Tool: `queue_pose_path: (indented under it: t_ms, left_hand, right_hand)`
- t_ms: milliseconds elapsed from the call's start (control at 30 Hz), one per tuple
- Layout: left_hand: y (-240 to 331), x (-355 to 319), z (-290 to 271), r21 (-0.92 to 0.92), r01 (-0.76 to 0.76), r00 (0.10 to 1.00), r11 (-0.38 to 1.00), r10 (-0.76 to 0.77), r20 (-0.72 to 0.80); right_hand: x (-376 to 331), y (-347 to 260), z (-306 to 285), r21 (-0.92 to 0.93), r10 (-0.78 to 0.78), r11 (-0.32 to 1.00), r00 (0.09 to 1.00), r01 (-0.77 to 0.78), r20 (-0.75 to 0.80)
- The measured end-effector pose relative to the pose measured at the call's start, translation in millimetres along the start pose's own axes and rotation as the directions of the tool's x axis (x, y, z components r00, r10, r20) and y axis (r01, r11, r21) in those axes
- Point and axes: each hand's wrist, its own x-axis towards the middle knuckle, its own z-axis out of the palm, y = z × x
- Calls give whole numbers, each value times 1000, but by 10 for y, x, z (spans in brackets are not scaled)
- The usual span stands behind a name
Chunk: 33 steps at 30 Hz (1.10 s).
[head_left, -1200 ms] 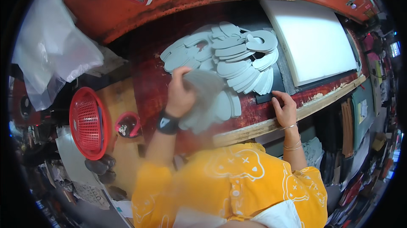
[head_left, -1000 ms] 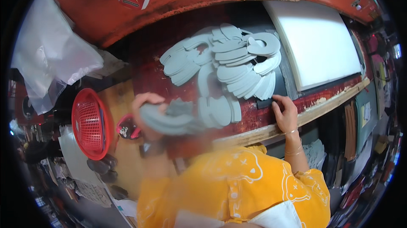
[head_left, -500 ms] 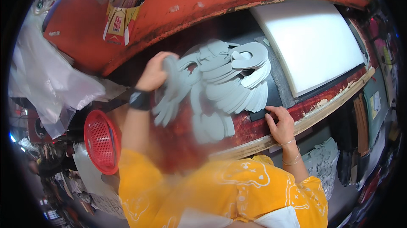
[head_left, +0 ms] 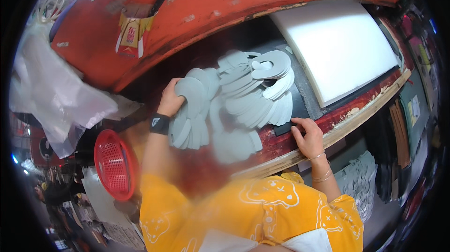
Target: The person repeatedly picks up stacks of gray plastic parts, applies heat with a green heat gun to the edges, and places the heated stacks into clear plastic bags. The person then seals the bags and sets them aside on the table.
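While the grey cut-outs (head_left: 255, 95) lay fanned in an overlapping heap on the dark bed of the red machine (head_left: 197, 15), the left hand (head_left: 171, 98) gripped one of them at the heap's left edge, its fingers curled over the rim of a flat rounded piece (head_left: 190, 95); a black wristband (head_left: 160, 123) sat just below that hand. Just over a second earlier the same hand had been pressing a blurred piece nearer the front of the heap, then swung it out to the left and up; now the hand had come to rest against the left side of the heap, so the piece seemed, as a judgement, to have been added to the row of pieces there. The right hand (head_left: 307, 135) had hardly shifted in that time; it lay flat and open, holding nothing, fingertips on a small dark block (head_left: 286, 127) at the heap's front right corner, on the worn wooden edge (head_left: 356, 120). Right of the heap lay a white foam sheet (head_left: 335, 48), close beside it; well left of the heap hung clear plastic sheeting (head_left: 51, 92); below and left of the heap stood a red mesh basket (head_left: 114, 164), apart from it; yellow sleeves (head_left: 262, 210) filled the foreground.
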Motion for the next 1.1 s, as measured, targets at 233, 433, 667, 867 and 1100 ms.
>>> queue_pose_path:
  t_ms: [233,433,667,867,1100]
  left_hand:
    - [-31,-773,-192,-268,-260,879,928,112,-464]
    - [628,-1143,-205,-397,-492,770,774,175,-613]
    - [486,-1542,-167,32,-541,605,840,416,-679]
    - [445,-1805,-219,-266,-375,801,888,167,-575]
    - [293,-1817,-952,-863,78,853,499,415,316]
  right_hand:
    - [69,-347,-16,490,-117,858,987,156,-109]
    - [520,-1563,578,562,-715,622,688,545,124]
    - [475,-1964,996,731,-865,361,501,579,30]
    - [274,-1999,1226,594,-673,670,703,446,231]
    - [528,-2289,1069,793,-800,477,561,380,212]
